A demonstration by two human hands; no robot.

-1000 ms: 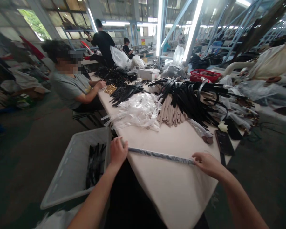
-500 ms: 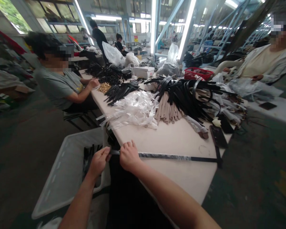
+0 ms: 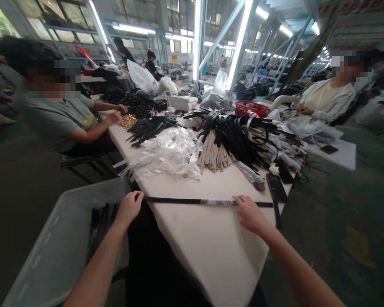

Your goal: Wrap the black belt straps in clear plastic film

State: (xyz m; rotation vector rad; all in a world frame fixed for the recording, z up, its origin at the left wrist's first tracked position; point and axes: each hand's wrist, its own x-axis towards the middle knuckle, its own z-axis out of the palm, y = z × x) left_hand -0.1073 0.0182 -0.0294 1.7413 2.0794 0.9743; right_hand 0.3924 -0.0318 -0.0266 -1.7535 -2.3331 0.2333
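A long black strap (image 3: 176, 200) runs straight across the near part of the table, with a stretch of clear plastic film (image 3: 216, 202) around it toward the right. My left hand (image 3: 132, 207) is closed on the strap's left end, just off the table edge. My right hand (image 3: 248, 212) grips the strap at the right end of the film, fingertips on its upper side. The strap's right end lies bare past that hand. A second black strip (image 3: 277, 214) lies crosswise at the table's right edge.
Crumpled clear film (image 3: 171, 155) and a heap of black straps (image 3: 222, 123) cover the table's far part. A phone (image 3: 277, 188) lies at right. The white bin (image 3: 56, 213) at left holds black strips. Co-workers sit left (image 3: 65, 115) and right (image 3: 323, 98).
My right hand has moved right along the strap, away from my left hand. The film now covers a shorter stretch, with bare black strap showing on the left. The view has shifted right.
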